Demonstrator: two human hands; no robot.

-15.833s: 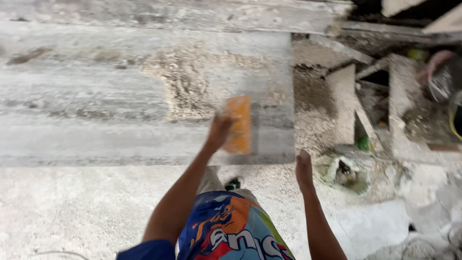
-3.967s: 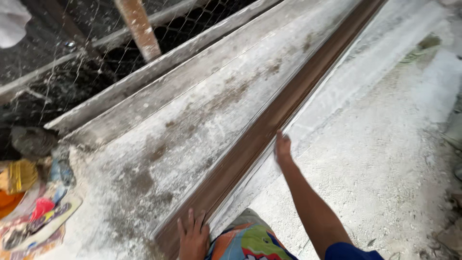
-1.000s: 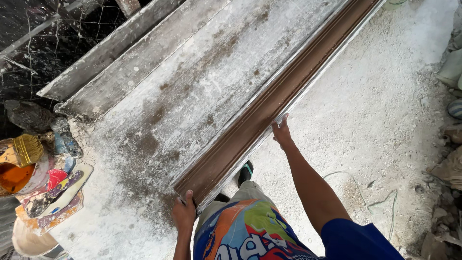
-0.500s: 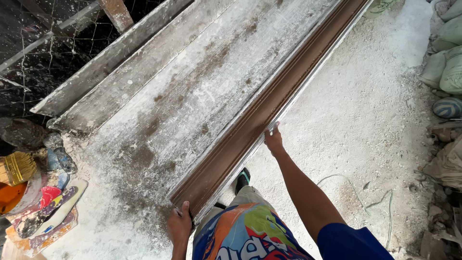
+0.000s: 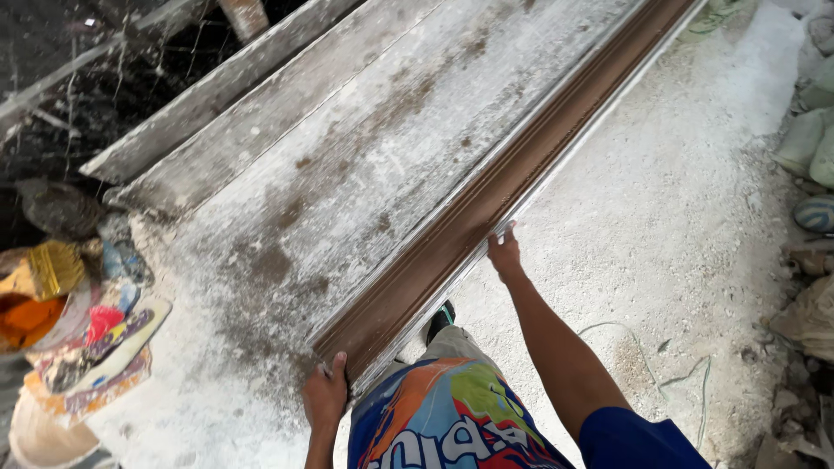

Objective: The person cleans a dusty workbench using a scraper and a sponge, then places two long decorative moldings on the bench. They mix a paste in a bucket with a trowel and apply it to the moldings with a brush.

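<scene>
Gripping the near end of a long brown moulded strip (image 5: 486,204) with the left hand (image 5: 325,395), fingers curled over its end at about 7 o'clock. Pressing the right hand (image 5: 504,254) against the strip's outer edge near the centre, fingers closed on the rim. Lying diagonally from 7 o'clock up to 1 o'clock along the edge of a dusty white slab (image 5: 347,156), with a heap of colourful clutter (image 5: 78,321) sitting at 9 o'clock and sacks (image 5: 812,143) at 3 o'clock

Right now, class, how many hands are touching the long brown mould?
2. The left hand grips the near end of the long brown mould; the right hand rests on its outer edge further along. No other hands show.
</scene>
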